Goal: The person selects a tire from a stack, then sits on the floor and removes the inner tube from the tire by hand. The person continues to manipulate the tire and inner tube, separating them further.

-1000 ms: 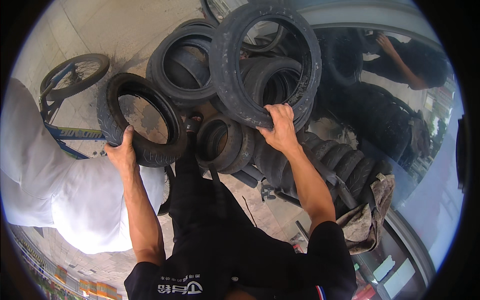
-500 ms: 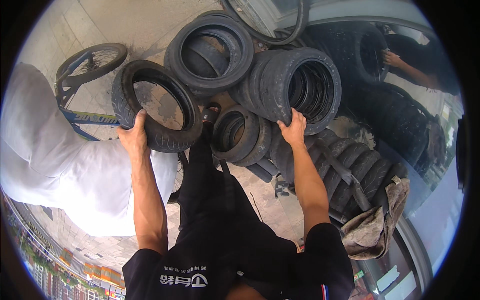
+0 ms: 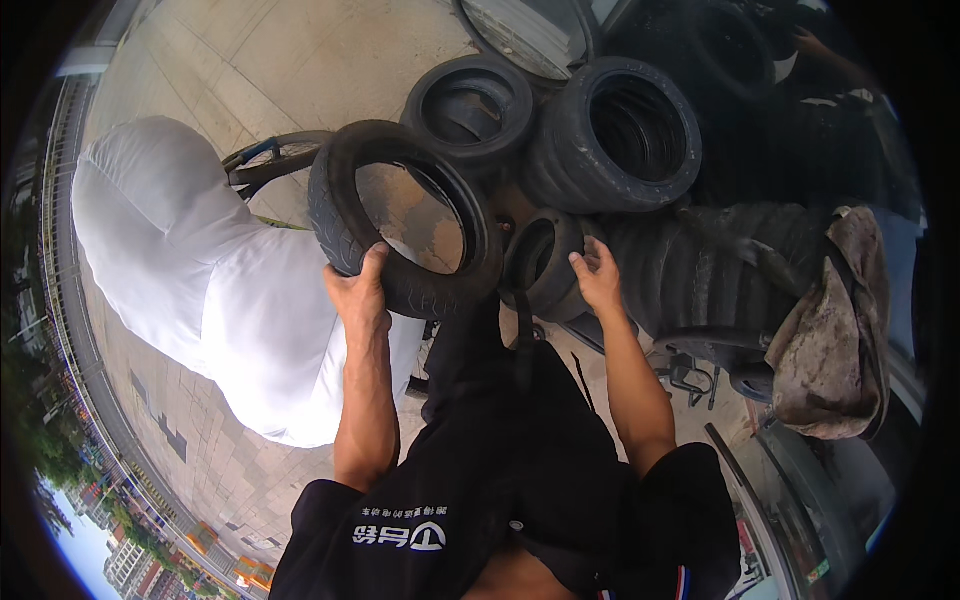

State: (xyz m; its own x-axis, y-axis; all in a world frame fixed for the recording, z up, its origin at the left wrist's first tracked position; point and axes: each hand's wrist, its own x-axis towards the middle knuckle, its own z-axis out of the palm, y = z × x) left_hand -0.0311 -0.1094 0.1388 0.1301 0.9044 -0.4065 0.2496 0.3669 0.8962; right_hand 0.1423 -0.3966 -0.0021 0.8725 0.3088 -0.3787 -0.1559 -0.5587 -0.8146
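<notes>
My left hand (image 3: 360, 292) grips the lower left edge of a black tire (image 3: 430, 288). The thumb lies on its sidewall, and the tire is tilted with its wide opening facing up. My right hand (image 3: 598, 276) has its fingers apart and holds nothing. It hovers beside a smaller tire (image 3: 562, 262); whether it touches this tire I cannot tell. Just beyond my right hand, a stack of worn tires (image 3: 560, 130) leans with its round opening toward me. Another stack of tires (image 3: 520, 105) stands behind the held one.
To the left, a white padded cover (image 3: 270, 330) lies close to my left forearm, with a bicycle wheel (image 3: 275, 150) behind it. A row of tires (image 3: 700, 270) runs right, a dirty cloth (image 3: 830, 330) draped at its end. Dark glass (image 3: 790, 130) borders the right side.
My right hand has let go of the tire stack's lower edge and drawn back toward me. The left hand still holds its tire. The whole view has shifted.
</notes>
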